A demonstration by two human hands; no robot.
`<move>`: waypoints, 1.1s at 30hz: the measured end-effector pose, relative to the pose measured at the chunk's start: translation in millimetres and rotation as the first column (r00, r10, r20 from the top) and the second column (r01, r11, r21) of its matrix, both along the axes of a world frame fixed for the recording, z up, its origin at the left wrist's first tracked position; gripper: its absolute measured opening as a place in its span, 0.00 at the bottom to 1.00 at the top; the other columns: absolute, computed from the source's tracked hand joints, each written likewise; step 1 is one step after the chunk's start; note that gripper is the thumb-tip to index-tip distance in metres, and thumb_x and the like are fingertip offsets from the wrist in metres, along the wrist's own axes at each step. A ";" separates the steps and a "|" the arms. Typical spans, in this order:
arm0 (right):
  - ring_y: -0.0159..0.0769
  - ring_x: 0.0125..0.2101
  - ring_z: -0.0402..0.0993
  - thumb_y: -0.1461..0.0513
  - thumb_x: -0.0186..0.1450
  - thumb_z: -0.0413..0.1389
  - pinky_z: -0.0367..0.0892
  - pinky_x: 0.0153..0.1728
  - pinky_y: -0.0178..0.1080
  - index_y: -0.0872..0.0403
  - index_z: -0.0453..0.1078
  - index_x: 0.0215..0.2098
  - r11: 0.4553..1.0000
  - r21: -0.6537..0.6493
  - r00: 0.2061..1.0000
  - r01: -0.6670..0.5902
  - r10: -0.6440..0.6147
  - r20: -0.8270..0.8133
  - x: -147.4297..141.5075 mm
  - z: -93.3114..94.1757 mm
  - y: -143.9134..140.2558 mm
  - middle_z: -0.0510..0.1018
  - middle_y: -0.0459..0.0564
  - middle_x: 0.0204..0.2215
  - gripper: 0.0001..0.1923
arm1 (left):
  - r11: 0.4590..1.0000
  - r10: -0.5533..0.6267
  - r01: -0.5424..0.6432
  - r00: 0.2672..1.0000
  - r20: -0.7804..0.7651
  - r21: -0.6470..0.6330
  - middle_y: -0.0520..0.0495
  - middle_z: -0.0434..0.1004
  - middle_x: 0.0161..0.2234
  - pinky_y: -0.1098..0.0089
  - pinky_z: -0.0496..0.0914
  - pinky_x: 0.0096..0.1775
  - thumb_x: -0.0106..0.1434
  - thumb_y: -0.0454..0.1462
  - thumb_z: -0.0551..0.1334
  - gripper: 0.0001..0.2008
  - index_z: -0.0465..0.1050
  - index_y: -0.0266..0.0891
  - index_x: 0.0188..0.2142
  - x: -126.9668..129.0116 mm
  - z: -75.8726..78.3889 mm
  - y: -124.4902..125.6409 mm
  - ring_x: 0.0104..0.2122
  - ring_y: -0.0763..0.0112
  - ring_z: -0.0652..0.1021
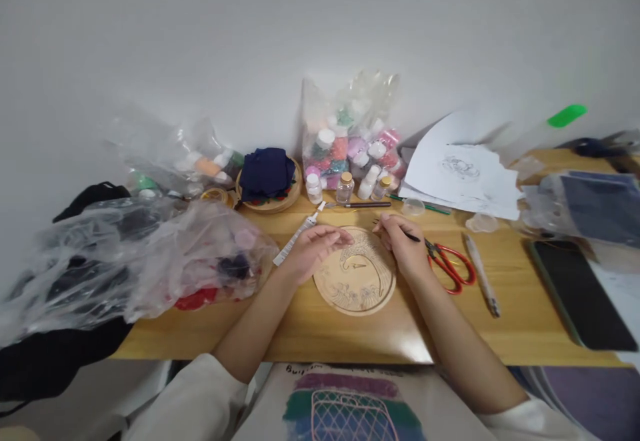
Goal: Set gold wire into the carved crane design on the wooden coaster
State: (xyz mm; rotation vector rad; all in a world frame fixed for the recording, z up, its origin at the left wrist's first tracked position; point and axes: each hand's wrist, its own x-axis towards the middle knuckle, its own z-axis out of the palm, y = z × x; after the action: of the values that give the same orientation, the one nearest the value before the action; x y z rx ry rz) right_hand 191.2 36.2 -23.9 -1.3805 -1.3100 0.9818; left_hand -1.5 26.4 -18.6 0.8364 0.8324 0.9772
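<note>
Just beyond the person's white garment with its purple, green and blue print [350,404], on a yellowish wooden tabletop [290,334], lay a round, pale wooden disc marked with dark line drawing [353,284], between the two forearms and a little nearer than the hands. The left hand [317,247] hung over its upper left edge, fingers partly curled; whether they pinched anything, I could not tell. Across from it, the right hand [400,244] was at the disc's upper right edge, closed around a slim black tool [412,237]. To its right were red-handled scissors [455,269], a slim whitish pen [483,274] and, farther right, a dark flat phone [580,294]. Just beside the left hand lay a white tube with a narrow nozzle [300,234]. Farther back, a thin dark-handled tool [367,205] lay before small white and clear bottles [345,189]. Behind those stood clear plastic bags of colourful containers [330,151], against a plain pale wall [250,41].
</note>
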 end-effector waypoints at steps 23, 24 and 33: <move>0.32 0.28 0.73 0.66 0.64 0.60 0.69 0.31 0.38 0.50 0.74 0.39 0.917 0.236 0.944 -0.321 0.289 0.162 -25.3 22.6 -31.3 0.78 0.46 0.29 0.05 | 0.944 0.138 -0.036 0.946 0.292 -0.328 0.55 0.76 0.25 0.71 0.69 0.39 0.46 0.38 0.76 0.14 0.74 0.36 0.26 6.3 -1.0 -13.6 0.27 0.79 0.75; 0.32 0.29 0.73 0.66 0.64 0.60 0.69 0.31 0.38 0.50 0.74 0.39 0.919 0.227 0.943 -0.324 0.294 0.154 -25.1 23.1 -31.9 0.78 0.46 0.29 0.05 | 0.945 0.142 -0.045 0.950 0.279 -0.325 0.55 0.76 0.25 0.71 0.70 0.39 0.46 0.38 0.76 0.14 0.73 0.36 0.26 6.2 -1.8 -14.1 0.27 0.79 0.75; 0.31 0.28 0.72 0.65 0.64 0.60 0.68 0.30 0.37 0.50 0.74 0.38 0.924 0.206 0.944 -0.322 0.299 0.137 -25.9 24.9 -33.7 0.77 0.45 0.28 0.05 | 0.969 0.108 -0.042 0.959 0.263 -0.243 0.56 0.74 0.25 0.71 0.70 0.37 0.49 0.39 0.75 0.14 0.72 0.37 0.28 6.5 -2.6 -15.8 0.28 0.79 0.75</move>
State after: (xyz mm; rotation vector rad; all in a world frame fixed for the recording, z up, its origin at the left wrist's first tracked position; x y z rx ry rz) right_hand 165.4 2.5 1.0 -1.0802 -1.7017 0.9431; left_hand 5.0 10.6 -21.2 0.4547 0.7259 1.0124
